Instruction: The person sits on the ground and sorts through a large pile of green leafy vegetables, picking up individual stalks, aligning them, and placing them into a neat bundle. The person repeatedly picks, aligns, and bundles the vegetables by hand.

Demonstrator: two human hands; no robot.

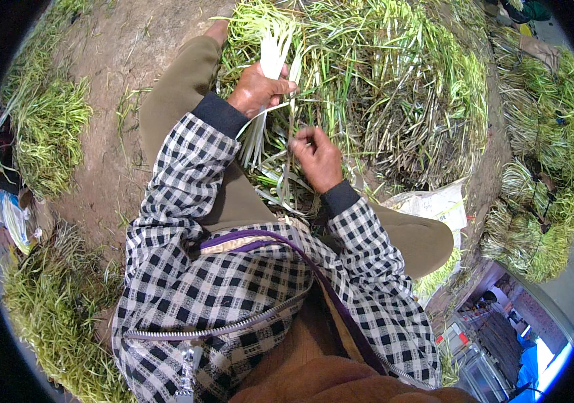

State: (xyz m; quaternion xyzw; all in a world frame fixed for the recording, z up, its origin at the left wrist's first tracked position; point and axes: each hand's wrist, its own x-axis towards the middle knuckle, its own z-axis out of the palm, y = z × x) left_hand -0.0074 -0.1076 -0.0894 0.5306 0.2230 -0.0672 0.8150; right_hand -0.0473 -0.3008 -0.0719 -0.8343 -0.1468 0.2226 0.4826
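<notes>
My left hand is closed around a bunch of leafy stalks that look like yellow chives. Their white stems pass through the fist, and the loose yellow-green leaf ends spread out above it. A separate stalk sits by the left thumb and forefinger. My right hand is lower and to the right, thumb and forefinger brought close together beside a thin hanging strand. Blur at these fingertips hides whether they pinch it. Between my legs lie loose pale leaves and trimmings.
A large heap of stalks covers the ground ahead and right. More bundles line the far right; other piles lie left on the bare earth. A printed white sack rests by my right knee. Another person's hand shows upper right.
</notes>
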